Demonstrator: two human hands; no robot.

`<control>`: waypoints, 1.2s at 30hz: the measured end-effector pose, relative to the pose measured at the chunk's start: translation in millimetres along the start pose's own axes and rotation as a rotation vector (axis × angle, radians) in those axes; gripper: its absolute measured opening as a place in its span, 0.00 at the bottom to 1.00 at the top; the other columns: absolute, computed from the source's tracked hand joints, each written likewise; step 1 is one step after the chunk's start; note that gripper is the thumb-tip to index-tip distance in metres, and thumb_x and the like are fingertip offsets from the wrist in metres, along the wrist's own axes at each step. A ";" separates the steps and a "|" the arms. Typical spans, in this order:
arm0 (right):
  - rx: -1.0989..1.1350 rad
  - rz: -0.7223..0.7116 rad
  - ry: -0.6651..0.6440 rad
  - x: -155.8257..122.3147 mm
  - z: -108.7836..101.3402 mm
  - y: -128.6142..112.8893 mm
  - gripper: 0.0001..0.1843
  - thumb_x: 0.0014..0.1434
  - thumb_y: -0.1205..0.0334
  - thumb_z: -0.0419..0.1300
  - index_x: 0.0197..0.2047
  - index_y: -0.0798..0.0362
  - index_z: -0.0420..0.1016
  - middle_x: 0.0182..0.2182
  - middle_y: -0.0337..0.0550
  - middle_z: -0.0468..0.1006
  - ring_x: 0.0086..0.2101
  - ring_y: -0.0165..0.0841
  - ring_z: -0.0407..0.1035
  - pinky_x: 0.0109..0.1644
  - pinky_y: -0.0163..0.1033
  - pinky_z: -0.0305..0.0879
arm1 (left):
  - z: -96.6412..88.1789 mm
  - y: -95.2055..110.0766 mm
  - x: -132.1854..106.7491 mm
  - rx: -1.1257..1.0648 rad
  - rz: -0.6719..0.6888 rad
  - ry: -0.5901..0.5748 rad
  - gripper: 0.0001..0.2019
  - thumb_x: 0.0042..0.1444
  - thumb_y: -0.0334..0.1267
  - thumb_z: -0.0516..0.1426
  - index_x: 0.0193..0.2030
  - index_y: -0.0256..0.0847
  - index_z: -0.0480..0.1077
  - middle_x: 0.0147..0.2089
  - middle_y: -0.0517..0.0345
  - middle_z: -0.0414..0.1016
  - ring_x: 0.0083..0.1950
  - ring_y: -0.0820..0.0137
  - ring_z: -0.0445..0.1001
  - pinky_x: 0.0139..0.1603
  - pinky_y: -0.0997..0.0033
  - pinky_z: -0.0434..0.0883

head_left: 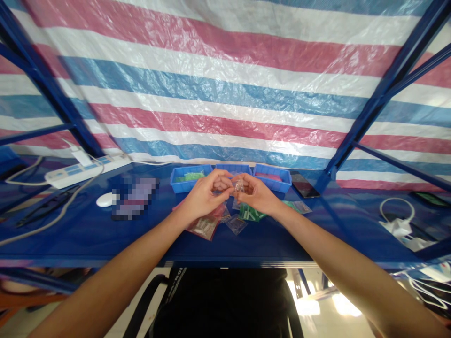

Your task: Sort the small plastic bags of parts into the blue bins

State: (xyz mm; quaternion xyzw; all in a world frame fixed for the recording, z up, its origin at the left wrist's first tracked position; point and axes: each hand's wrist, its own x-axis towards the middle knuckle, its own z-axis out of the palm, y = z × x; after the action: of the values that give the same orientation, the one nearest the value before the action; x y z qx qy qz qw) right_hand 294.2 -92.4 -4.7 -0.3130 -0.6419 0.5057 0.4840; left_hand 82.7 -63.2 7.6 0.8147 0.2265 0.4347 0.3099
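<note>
My left hand (210, 193) and my right hand (254, 191) meet over the middle of the blue table. Between their fingertips is a small clear plastic bag (239, 186); both hands are closed on it, and its contents are too small to make out. Below my left hand lies a red-tinted plastic bag (205, 227). Another clear bag (236, 224) rests flat on the table between the wrists. Under my right hand are green bags (251, 213), partly covered by it.
Behind the hands stand a left blue bin (183, 186) with green packets, a middle bin (233, 168) and a right bin (287, 180) with pinkish packets. A dark phone (306, 185) lies right. A power strip (88, 171), white mouse (105, 200) and cables are left; a white charger (400, 227) is far right.
</note>
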 end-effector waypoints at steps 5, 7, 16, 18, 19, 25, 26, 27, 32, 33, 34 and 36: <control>-0.024 0.018 0.004 2.3 -3.7 4.8 0.25 0.52 0.61 0.71 0.52 0.50 0.70 0.35 0.35 0.78 0.31 0.30 0.71 0.38 0.37 0.70 | 0.7 4.5 -0.1 0.014 -0.025 -0.035 0.18 0.66 0.44 0.65 0.59 0.43 0.70 0.48 0.51 0.83 0.46 0.65 0.84 0.50 0.64 0.79; -0.010 0.020 -0.002 2.7 -5.4 6.9 0.24 0.53 0.62 0.70 0.52 0.49 0.70 0.34 0.33 0.78 0.29 0.29 0.70 0.37 0.37 0.69 | 0.7 6.0 -0.1 0.016 -0.032 -0.039 0.19 0.67 0.45 0.65 0.59 0.43 0.70 0.48 0.51 0.83 0.45 0.64 0.84 0.50 0.64 0.79; 0.053 0.025 0.005 1.2 -7.9 1.6 0.24 0.53 0.58 0.73 0.51 0.48 0.72 0.37 0.36 0.78 0.31 0.30 0.73 0.37 0.38 0.71 | -3.8 5.4 1.3 -0.003 -0.018 -0.034 0.19 0.67 0.44 0.64 0.60 0.42 0.68 0.47 0.51 0.83 0.45 0.65 0.84 0.50 0.63 0.80; 0.061 0.021 0.028 1.0 -8.1 -0.1 0.24 0.53 0.56 0.74 0.50 0.49 0.73 0.37 0.36 0.78 0.31 0.30 0.73 0.37 0.37 0.71 | -4.3 4.5 1.0 -0.003 -0.025 -0.040 0.20 0.67 0.44 0.65 0.61 0.42 0.68 0.46 0.51 0.83 0.44 0.65 0.84 0.50 0.63 0.80; 0.063 0.020 0.029 1.0 -8.2 -0.5 0.24 0.53 0.56 0.74 0.50 0.49 0.74 0.35 0.35 0.77 0.31 0.30 0.73 0.37 0.37 0.71 | -4.1 4.0 0.9 -0.003 -0.028 -0.045 0.20 0.67 0.44 0.64 0.61 0.42 0.67 0.46 0.52 0.83 0.44 0.65 0.84 0.50 0.63 0.80; 0.078 0.011 0.064 4.0 -9.1 1.8 0.20 0.53 0.55 0.75 0.45 0.51 0.75 0.32 0.35 0.78 0.27 0.29 0.71 0.33 0.37 0.70 | -2.8 1.1 1.0 0.076 -0.011 0.001 0.21 0.67 0.43 0.64 0.63 0.43 0.67 0.50 0.51 0.81 0.46 0.65 0.82 0.49 0.63 0.80; 0.075 0.009 0.090 5.0 -9.4 3.0 0.19 0.53 0.55 0.75 0.43 0.51 0.75 0.31 0.35 0.78 0.27 0.29 0.71 0.32 0.37 0.70 | -3.8 1.5 1.2 0.126 0.011 0.028 0.21 0.67 0.43 0.64 0.63 0.43 0.68 0.54 0.48 0.79 0.48 0.64 0.82 0.49 0.63 0.79; 0.073 0.011 0.117 5.8 -9.7 4.2 0.18 0.53 0.54 0.75 0.41 0.51 0.75 0.30 0.35 0.78 0.27 0.29 0.71 0.32 0.37 0.70 | -5.1 2.2 1.3 0.189 0.040 0.056 0.20 0.67 0.43 0.64 0.62 0.43 0.70 0.57 0.47 0.77 0.51 0.63 0.81 0.49 0.62 0.79; 0.114 0.052 0.228 7.0 -10.8 6.5 0.19 0.50 0.52 0.77 0.37 0.51 0.76 0.29 0.36 0.78 0.29 0.31 0.73 0.32 0.38 0.74 | -9.7 8.8 1.7 0.415 0.142 0.054 0.10 0.68 0.45 0.63 0.50 0.43 0.78 0.54 0.48 0.76 0.53 0.61 0.78 0.53 0.61 0.76; 0.132 0.057 0.228 6.2 -10.3 5.2 0.19 0.50 0.52 0.78 0.38 0.51 0.77 0.29 0.36 0.79 0.30 0.32 0.74 0.33 0.38 0.75 | -9.2 9.9 1.7 0.417 0.142 0.026 0.11 0.67 0.47 0.64 0.50 0.43 0.78 0.52 0.49 0.77 0.52 0.61 0.78 0.54 0.61 0.76; 0.150 0.061 0.217 5.2 -9.4 3.3 0.19 0.51 0.51 0.78 0.38 0.51 0.77 0.30 0.38 0.80 0.31 0.33 0.76 0.34 0.39 0.76 | -8.2 10.6 1.7 0.415 0.138 0.000 0.13 0.65 0.48 0.65 0.50 0.43 0.78 0.51 0.49 0.78 0.52 0.60 0.78 0.54 0.60 0.76; 0.185 0.067 0.167 2.9 -6.9 -1.8 0.19 0.53 0.51 0.77 0.40 0.52 0.79 0.35 0.41 0.83 0.36 0.35 0.78 0.39 0.40 0.78 | -5.8 10.8 1.5 0.413 0.118 -0.033 0.16 0.63 0.48 0.67 0.53 0.43 0.78 0.51 0.50 0.80 0.51 0.59 0.79 0.55 0.59 0.76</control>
State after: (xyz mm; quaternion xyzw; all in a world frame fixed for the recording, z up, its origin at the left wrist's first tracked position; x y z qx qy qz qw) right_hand 299.9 -88.0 -2.0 -0.3295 -0.5393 0.5509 0.5451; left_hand 79.7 -68.0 18.5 0.8798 0.2575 0.3830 0.1140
